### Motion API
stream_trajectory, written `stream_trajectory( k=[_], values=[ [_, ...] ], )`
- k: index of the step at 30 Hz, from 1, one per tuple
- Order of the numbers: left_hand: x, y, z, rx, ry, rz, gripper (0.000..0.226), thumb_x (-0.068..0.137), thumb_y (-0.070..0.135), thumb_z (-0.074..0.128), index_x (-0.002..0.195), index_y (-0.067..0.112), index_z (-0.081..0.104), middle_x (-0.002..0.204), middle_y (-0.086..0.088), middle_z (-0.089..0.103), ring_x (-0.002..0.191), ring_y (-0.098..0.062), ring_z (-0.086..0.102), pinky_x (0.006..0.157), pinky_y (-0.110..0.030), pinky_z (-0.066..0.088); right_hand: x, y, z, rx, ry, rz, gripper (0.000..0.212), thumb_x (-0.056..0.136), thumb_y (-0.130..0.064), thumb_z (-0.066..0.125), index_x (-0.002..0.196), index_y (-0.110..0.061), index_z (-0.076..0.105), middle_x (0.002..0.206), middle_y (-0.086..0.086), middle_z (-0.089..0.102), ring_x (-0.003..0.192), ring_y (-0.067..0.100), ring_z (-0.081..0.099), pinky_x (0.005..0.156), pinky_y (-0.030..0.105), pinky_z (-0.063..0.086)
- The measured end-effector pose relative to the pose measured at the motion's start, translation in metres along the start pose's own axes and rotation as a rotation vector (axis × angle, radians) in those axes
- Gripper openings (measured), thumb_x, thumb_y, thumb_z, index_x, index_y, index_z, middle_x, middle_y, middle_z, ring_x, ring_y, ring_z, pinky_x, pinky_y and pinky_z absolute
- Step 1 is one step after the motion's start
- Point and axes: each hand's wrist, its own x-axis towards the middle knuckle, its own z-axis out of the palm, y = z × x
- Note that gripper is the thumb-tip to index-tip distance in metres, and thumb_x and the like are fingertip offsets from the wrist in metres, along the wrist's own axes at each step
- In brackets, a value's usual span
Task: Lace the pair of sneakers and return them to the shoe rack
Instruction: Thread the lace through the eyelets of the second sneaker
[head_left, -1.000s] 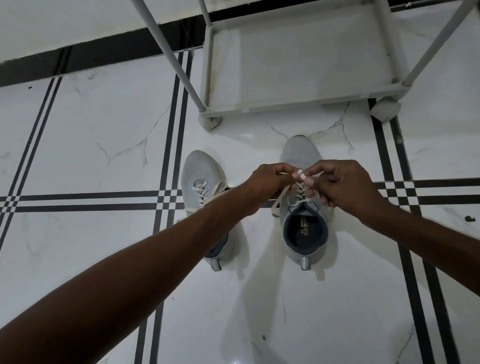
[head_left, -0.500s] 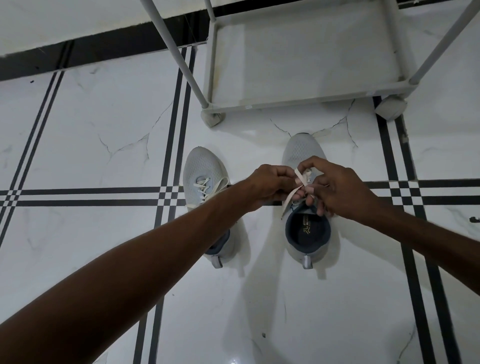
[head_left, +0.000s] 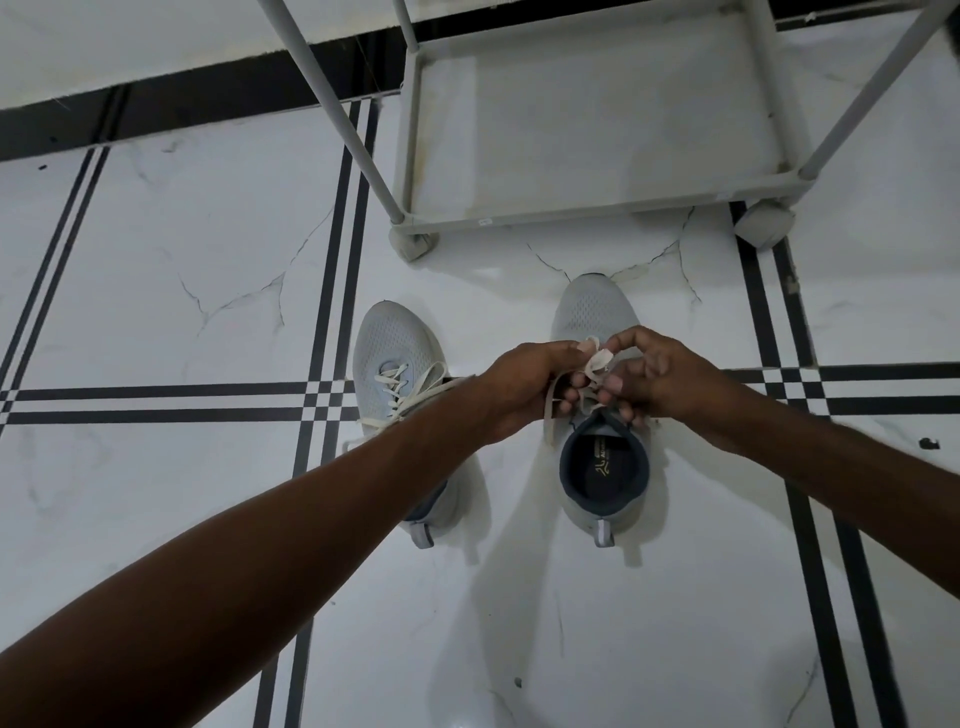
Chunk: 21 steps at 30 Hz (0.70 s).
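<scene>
Two light grey sneakers stand side by side on the floor, toes pointing at the rack. The left sneaker (head_left: 392, 353) has cream laces lying loose across its tongue; my left forearm hides its heel half. The right sneaker (head_left: 597, 467) shows a dark blue lining. Over its tongue, my left hand (head_left: 530, 384) and my right hand (head_left: 654, 376) meet, both pinching the cream shoelace (head_left: 597, 358), a loop of which stands up between the fingertips. One lace end hangs down by the shoe's left side.
The grey shoe rack (head_left: 571, 213) stands just beyond the sneakers, its bottom shelf bare, with slanted posts and block feet. White marble floor tiles with black stripe bands surround everything. A black skirting band runs along the wall at the top left.
Both hands stayed over the right sneaker's tongue while working the lace; the raised loop between the fingertips has shifted a little. The view moved slightly closer. The sneakers have not moved.
</scene>
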Motion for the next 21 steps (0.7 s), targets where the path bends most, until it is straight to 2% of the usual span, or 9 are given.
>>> stream_trajectory(
  k=[2,4,8,11,13,16,17,19,21],
  values=[
    [-0.002,0.001,0.0,0.117,0.047,0.063,0.023,0.095,0.035,0.064,0.093,0.013,0.069,0.065,0.002,0.055,0.057,-0.009,0.051,0.06,-0.025,0.044,0.0,0.001,-0.003,0.022,-0.002,0.014,0.027,0.093,-0.002,0.063,0.117,0.003,0.052,0.08,0.016,0.068,0.059,0.019,0.058,0.051,0.027,0.05],
    [-0.003,0.003,-0.001,0.328,0.111,0.194,0.023,0.09,0.033,0.071,0.079,0.014,0.071,0.065,0.0,0.064,0.058,-0.01,0.059,0.062,-0.027,0.051,0.001,0.001,-0.005,0.048,-0.003,0.029,0.021,0.093,0.0,0.062,0.112,0.004,0.056,0.08,0.017,0.067,0.059,0.02,0.059,0.054,0.027,0.052],
    [0.0,0.006,-0.004,1.008,0.257,0.546,0.01,0.081,0.024,0.075,0.088,0.019,0.08,0.077,0.003,0.077,0.071,-0.012,0.069,0.07,-0.031,0.054,0.004,0.001,-0.007,0.126,0.001,0.099,0.01,0.096,-0.001,0.055,0.104,-0.003,0.06,0.078,0.017,0.067,0.06,0.021,0.06,0.057,0.03,0.053],
    [0.0,0.0,0.01,1.217,0.36,0.674,0.016,0.079,0.019,0.069,0.09,0.02,0.079,0.086,-0.001,0.076,0.077,-0.021,0.069,0.067,-0.032,0.051,0.007,0.001,-0.008,0.187,-0.019,0.132,0.017,0.1,-0.005,0.049,0.107,-0.001,0.063,0.078,0.018,0.068,0.06,0.022,0.062,0.056,0.029,0.055],
    [0.0,-0.008,0.016,1.219,0.419,0.705,0.014,0.081,0.02,0.067,0.091,0.02,0.077,0.087,-0.002,0.073,0.077,-0.021,0.067,0.064,-0.03,0.046,0.007,0.002,-0.011,0.211,-0.058,0.159,0.022,0.102,-0.005,0.046,0.111,-0.001,0.065,0.082,0.019,0.07,0.063,0.022,0.065,0.057,0.027,0.057],
    [-0.001,-0.011,0.015,1.019,0.478,0.686,0.013,0.081,0.017,0.069,0.089,0.021,0.079,0.089,0.0,0.075,0.078,-0.013,0.066,0.068,-0.026,0.045,0.007,0.0,-0.013,0.257,-0.12,0.222,0.028,0.101,0.002,0.044,0.115,-0.004,0.066,0.09,0.018,0.074,0.071,0.02,0.072,0.063,0.025,0.06],
    [-0.001,-0.011,0.015,0.941,0.479,0.66,0.013,0.08,0.015,0.071,0.088,0.019,0.079,0.089,0.001,0.076,0.076,-0.006,0.064,0.068,-0.019,0.044,0.008,0.0,-0.014,0.254,-0.13,0.237,0.027,0.1,0.003,0.045,0.115,-0.004,0.067,0.092,0.017,0.076,0.073,0.02,0.074,0.064,0.025,0.06],
    [-0.002,-0.011,0.019,0.793,0.449,0.583,0.011,0.078,0.01,0.074,0.085,0.016,0.08,0.078,0.004,0.074,0.066,0.001,0.06,0.064,-0.009,0.041,0.008,-0.001,-0.017,0.21,-0.123,0.246,0.022,0.097,0.001,0.053,0.113,-0.003,0.068,0.093,0.016,0.077,0.076,0.019,0.075,0.066,0.023,0.061],
    [-0.003,-0.01,0.024,0.681,0.401,0.534,0.01,0.076,0.008,0.075,0.081,0.014,0.08,0.065,0.011,0.068,0.058,0.003,0.059,0.059,-0.011,0.044,0.009,-0.004,-0.017,0.154,-0.084,0.237,0.019,0.093,0.001,0.061,0.109,-0.001,0.07,0.092,0.017,0.077,0.076,0.02,0.076,0.065,0.022,0.061]
  ],
)
